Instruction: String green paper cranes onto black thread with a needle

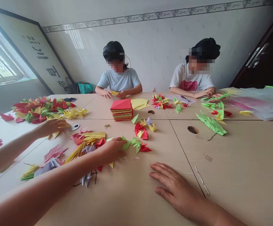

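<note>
My left hand (112, 149) reaches across the table from the lower left. Its fingers are curled at a light green paper crane (126, 143), which is partly covered by them. Just right of it lie another green paper crane (135, 142) and a red paper crane (145, 147). Under and beside my left forearm are heaps of folded paper, among them yellow pieces (76, 152), pink pieces (55, 153) and lilac pieces (48, 165). My right hand (171, 186) rests palm down on the bare tabletop, fingers stretched out, holding nothing.
A co-worker's hand (53, 127) reaches in from the left, near a large pile of cranes (37, 108). A stack of coloured paper (121, 110) stands mid-table. Two people sit opposite. Green folded strips (212, 123), a table hole (193, 130) and a needle-like tool (202, 181) lie rightward.
</note>
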